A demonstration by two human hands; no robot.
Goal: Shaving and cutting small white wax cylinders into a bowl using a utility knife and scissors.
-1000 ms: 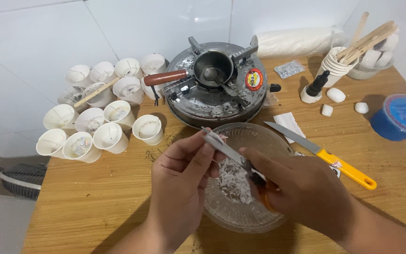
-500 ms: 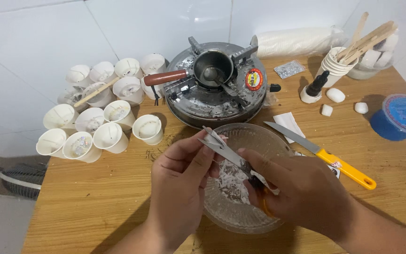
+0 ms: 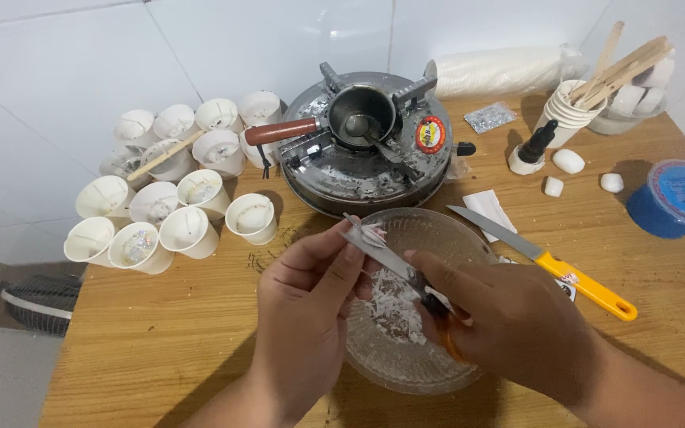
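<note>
The right hand (image 3: 509, 325) grips a knife (image 3: 390, 261), its fingers closed round the handle, and the blade points up and left. The left hand (image 3: 311, 305) pinches a small white lump (image 3: 372, 235) against the blade near the tip, over a glass bowl (image 3: 469, 242) on the desk (image 3: 160, 349). White shavings (image 3: 394, 309) lie in the bowl. Behind the bowl sits a stove (image 3: 334, 178) with a little pot (image 3: 362, 115) on it. Paper cups (image 3: 188, 190) stand to the left. A yellow knife (image 3: 549, 265) lies to the right.
</note>
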